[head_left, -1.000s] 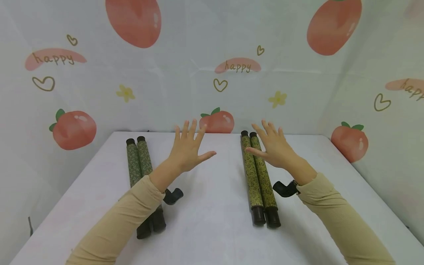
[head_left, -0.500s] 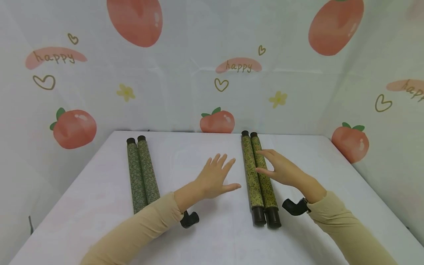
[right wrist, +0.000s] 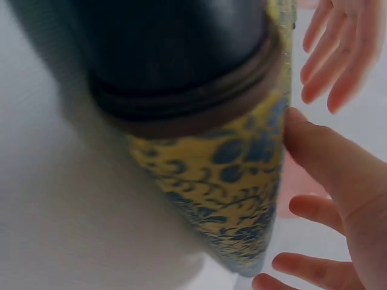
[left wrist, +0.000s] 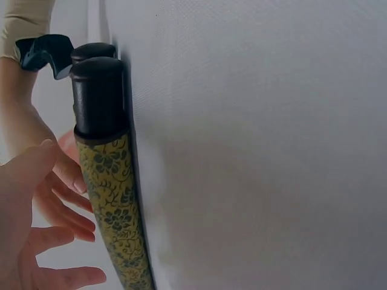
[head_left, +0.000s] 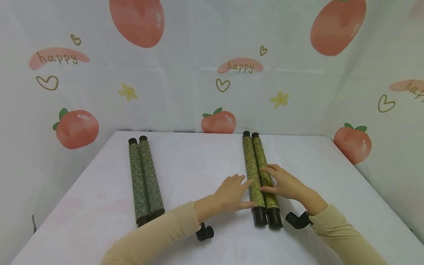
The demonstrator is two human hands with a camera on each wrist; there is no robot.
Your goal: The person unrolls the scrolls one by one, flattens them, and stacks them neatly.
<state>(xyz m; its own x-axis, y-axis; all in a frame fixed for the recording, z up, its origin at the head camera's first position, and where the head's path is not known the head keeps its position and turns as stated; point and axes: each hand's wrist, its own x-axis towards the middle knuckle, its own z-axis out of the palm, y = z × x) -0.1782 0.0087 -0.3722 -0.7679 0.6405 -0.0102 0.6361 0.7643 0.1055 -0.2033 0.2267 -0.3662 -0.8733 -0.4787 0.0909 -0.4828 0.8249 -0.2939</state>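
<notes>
Two rolled scrolls in yellow floral cloth with dark end knobs, a left one (head_left: 250,162) and a right one (head_left: 260,152), lie side by side on the table. My left hand (head_left: 229,195), fingers spread, is at the left scroll's near part; in the left wrist view its thumb and fingers stay loose beside the yellow cloth (left wrist: 112,208). On the other side, my right hand (head_left: 286,184) reaches over the right scroll with relaxed fingers. In the right wrist view its thumb tip is at the scroll's edge (right wrist: 224,181); whether it touches I cannot tell.
Two green-grey rolled scrolls, one (head_left: 137,176) beside the other (head_left: 150,173), lie on the left of the white table (head_left: 198,158). My left sleeve (head_left: 165,232) covers part of their near ends. A printed cloth (head_left: 179,81) hangs behind.
Both hands have come down and nearer to the person. The left hand has moved right, from above the green scrolls to the yellow ones. The scrolls have not moved.
</notes>
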